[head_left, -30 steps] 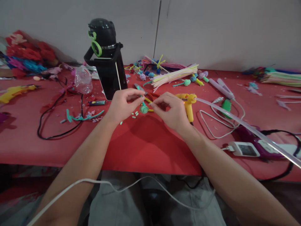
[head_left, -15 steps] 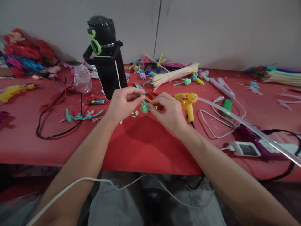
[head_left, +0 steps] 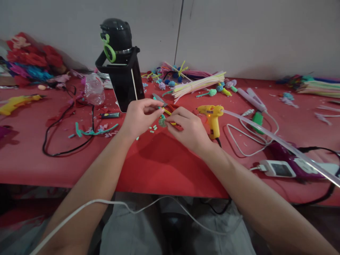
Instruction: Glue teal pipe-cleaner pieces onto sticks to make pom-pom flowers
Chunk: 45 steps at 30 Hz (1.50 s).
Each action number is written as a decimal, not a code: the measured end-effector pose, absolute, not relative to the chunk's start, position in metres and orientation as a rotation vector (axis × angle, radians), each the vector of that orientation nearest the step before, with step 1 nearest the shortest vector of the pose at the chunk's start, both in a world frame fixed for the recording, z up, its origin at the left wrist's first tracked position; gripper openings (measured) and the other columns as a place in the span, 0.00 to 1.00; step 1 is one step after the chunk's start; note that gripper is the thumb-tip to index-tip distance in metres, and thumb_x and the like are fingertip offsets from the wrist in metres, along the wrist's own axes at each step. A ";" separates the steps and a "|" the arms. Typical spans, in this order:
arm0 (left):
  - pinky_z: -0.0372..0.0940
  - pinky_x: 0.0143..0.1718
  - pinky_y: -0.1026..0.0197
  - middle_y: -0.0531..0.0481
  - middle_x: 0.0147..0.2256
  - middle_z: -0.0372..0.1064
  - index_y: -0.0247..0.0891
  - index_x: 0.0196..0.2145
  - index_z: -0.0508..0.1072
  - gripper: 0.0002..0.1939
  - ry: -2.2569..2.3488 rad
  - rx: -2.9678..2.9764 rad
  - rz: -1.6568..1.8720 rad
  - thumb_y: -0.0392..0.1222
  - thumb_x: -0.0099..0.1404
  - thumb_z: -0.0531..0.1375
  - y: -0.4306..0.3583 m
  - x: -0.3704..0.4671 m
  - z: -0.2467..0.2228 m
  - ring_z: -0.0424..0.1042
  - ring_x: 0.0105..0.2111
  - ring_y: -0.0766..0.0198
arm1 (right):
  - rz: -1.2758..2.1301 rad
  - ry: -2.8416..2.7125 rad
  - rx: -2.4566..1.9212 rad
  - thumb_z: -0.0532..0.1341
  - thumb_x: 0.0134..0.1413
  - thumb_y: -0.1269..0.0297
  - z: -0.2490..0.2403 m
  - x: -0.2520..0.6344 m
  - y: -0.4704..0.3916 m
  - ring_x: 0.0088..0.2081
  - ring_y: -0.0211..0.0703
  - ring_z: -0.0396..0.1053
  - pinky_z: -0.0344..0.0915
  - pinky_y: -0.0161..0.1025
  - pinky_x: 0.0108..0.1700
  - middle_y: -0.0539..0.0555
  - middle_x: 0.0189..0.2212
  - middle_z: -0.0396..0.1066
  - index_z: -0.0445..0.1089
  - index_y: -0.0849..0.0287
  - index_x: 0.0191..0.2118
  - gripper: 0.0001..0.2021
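Note:
My left hand (head_left: pixel 139 116) is closed in a pinch on the teal pipe-cleaner stem of a small green fuzzy ball (head_left: pixel 162 122). The ball hangs just below those fingertips, over the table. From the right, my right hand (head_left: pixel 189 129) pinches the ball's edge between thumb and fingers, covering part of it. Behind the hands lie pliers (head_left: pixel 174 106) with red and yellow handles, partly hidden by my right fingers. Several short light-green snippets (head_left: pixel 152 129) are scattered under my left hand.
A yellow glue gun (head_left: pixel 214 118) with a long clear stick (head_left: pixel 278 141) stands right of my hands. A black holder (head_left: pixel 123 88) with a bottle (head_left: pixel 117 37) is behind left. Bundled pipe cleaners (head_left: pixel 199 85) lie at the back. A white cable (head_left: pixel 127 209) crosses my lap.
My right fingertips have moved slightly left and down onto the green ball, which is now more covered. My left hand keeps its pinch almost in place.

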<state>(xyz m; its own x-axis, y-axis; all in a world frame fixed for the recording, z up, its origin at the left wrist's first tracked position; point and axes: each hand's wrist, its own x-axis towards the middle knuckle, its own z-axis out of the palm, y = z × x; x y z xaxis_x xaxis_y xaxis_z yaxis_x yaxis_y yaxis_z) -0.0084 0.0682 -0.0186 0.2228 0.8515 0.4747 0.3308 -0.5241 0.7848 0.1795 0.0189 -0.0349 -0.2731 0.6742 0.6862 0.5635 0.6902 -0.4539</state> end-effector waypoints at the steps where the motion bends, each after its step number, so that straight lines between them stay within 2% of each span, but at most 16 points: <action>1: 0.78 0.38 0.60 0.46 0.36 0.82 0.36 0.41 0.82 0.12 1.084 1.970 1.279 0.42 0.59 0.70 0.068 -0.009 -0.019 0.81 0.35 0.58 | 0.138 -1.962 -0.955 0.59 0.65 0.68 -0.036 0.179 0.019 0.39 0.45 0.72 0.69 0.42 0.43 0.56 0.37 0.73 0.75 0.55 0.35 0.08; 4: 0.77 0.38 0.60 0.46 0.35 0.82 0.37 0.40 0.82 0.11 1.095 1.972 1.280 0.42 0.59 0.70 0.069 -0.009 -0.019 0.81 0.35 0.58 | 0.140 -1.943 -0.929 0.59 0.64 0.69 -0.036 0.180 0.019 0.39 0.45 0.72 0.69 0.42 0.42 0.57 0.38 0.73 0.76 0.57 0.36 0.08; 8: 0.77 0.39 0.60 0.46 0.35 0.81 0.37 0.38 0.81 0.08 1.091 1.971 1.319 0.40 0.60 0.69 0.068 -0.008 -0.016 0.81 0.34 0.59 | 0.293 -1.819 -0.949 0.61 0.60 0.69 -0.034 0.184 0.018 0.33 0.41 0.71 0.68 0.40 0.37 0.54 0.34 0.73 0.76 0.57 0.34 0.06; 12: 0.77 0.40 0.59 0.47 0.36 0.81 0.37 0.38 0.80 0.07 1.082 1.982 1.353 0.39 0.61 0.68 0.064 -0.006 -0.012 0.81 0.34 0.60 | 0.606 -1.585 -1.064 0.64 0.59 0.61 -0.036 0.187 0.021 0.31 0.42 0.71 0.69 0.41 0.35 0.52 0.30 0.75 0.74 0.57 0.33 0.06; 18: 0.77 0.41 0.58 0.49 0.36 0.81 0.39 0.37 0.81 0.05 1.104 2.011 1.383 0.39 0.61 0.68 0.058 -0.003 -0.010 0.81 0.36 0.59 | 1.123 -1.258 -1.048 0.71 0.50 0.52 -0.042 0.181 0.027 0.31 0.45 0.75 0.75 0.44 0.37 0.51 0.26 0.74 0.67 0.55 0.29 0.15; 25: 0.76 0.42 0.60 0.50 0.37 0.80 0.40 0.36 0.81 0.05 1.038 2.097 1.381 0.40 0.61 0.68 0.058 0.000 -0.012 0.80 0.36 0.61 | 1.009 -1.334 -1.124 0.71 0.47 0.56 -0.039 0.178 0.024 0.26 0.38 0.67 0.66 0.38 0.30 0.47 0.21 0.68 0.64 0.55 0.26 0.16; 32: 0.76 0.39 0.61 0.49 0.36 0.79 0.39 0.35 0.81 0.03 0.998 2.168 1.367 0.38 0.62 0.68 0.056 0.001 -0.011 0.78 0.33 0.63 | 0.941 -1.363 -1.162 0.69 0.43 0.61 -0.042 0.179 0.027 0.26 0.38 0.66 0.63 0.38 0.31 0.47 0.22 0.68 0.63 0.55 0.25 0.13; 41: 0.75 0.39 0.61 0.49 0.36 0.79 0.40 0.35 0.81 0.03 1.043 2.227 1.322 0.39 0.63 0.67 0.055 0.002 -0.011 0.78 0.34 0.62 | 0.909 -1.370 -1.177 0.68 0.44 0.61 -0.044 0.179 0.027 0.26 0.38 0.66 0.63 0.38 0.29 0.47 0.22 0.68 0.62 0.55 0.25 0.12; 45: 0.75 0.39 0.61 0.49 0.36 0.79 0.40 0.35 0.81 0.03 1.017 2.193 1.370 0.37 0.62 0.67 0.057 0.000 -0.012 0.78 0.34 0.63 | 0.974 -1.324 -1.132 0.64 0.50 0.64 -0.048 0.180 0.030 0.27 0.41 0.71 0.69 0.40 0.32 0.50 0.24 0.72 0.66 0.55 0.27 0.06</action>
